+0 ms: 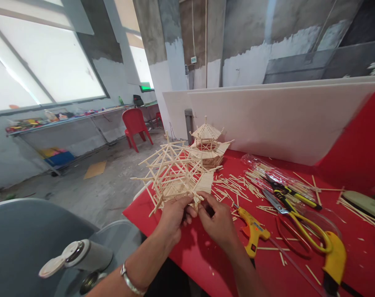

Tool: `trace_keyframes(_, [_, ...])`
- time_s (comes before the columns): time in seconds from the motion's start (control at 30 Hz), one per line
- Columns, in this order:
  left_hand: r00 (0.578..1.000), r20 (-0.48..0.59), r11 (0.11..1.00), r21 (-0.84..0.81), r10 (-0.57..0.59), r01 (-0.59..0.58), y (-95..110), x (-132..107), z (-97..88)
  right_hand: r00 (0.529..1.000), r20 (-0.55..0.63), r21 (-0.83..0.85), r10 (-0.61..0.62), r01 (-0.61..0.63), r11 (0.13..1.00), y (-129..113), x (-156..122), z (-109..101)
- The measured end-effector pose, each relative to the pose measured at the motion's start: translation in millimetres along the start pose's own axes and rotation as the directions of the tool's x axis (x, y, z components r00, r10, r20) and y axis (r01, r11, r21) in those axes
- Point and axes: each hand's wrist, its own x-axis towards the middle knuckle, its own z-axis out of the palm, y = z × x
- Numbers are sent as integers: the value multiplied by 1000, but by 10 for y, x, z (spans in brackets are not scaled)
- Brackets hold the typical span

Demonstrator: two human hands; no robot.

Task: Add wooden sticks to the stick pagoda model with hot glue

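A half-open pavilion model of thin wooden sticks (171,165) stands at the red table's near left corner, its roof mostly bare framework. At its front lower corner my left hand (176,218) is closed, thumb and fingers pinching the stick structure. Close beside it, my right hand (216,220) pinches short wooden sticks (198,199) at that same corner. The fingertips of both hands nearly meet, and they partly hide what lies between them. Behind stands a second stick pavilion (207,142) with a covered, tiered roof.
Right of my hands lie a yellow glue gun (252,231), scissors (278,204), yellow-black pliers (294,194) and loose sticks (233,187). A white board (261,119) borders the red table (206,262) behind. At lower left, an open-lidded white bottle (93,255) rests on a grey stool (122,233).
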Motion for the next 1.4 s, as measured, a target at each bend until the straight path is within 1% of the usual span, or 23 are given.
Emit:
trace_keyframes(0.43, [1000, -6, 1000, -23, 1, -1, 2, -4, 6, 999, -29, -34, -18, 17, 999, 14, -28, -6])
trace_keyframes(0.7, [1000, 9, 999, -52, 6, -6, -16, 13, -1, 999, -28, -68, 27, -29, 997, 12, -107, -150])
trace_keyframes(0.8, [1000, 16, 999, -49, 10, -9, -23, 18, -4, 999, -42, -93, 27, -30, 995, 5, -133, -177])
trace_keyframes(1.03, [1000, 26, 998, -64, -3, 5, -19, 30, -7, 999, -49, -80, 1, -5, 997, -17, -132, -128])
trace_keyframes(1.23, [999, 44, 999, -54, 5, -2, -23, 24, -13, 999, -40, -61, 32, -35, 998, -62, -91, -60])
trace_keyframes(1.4, [999, 43, 999, -45, 6, -4, -26, 13, -9, 999, -29, -54, 28, -29, 998, -60, -53, -29])
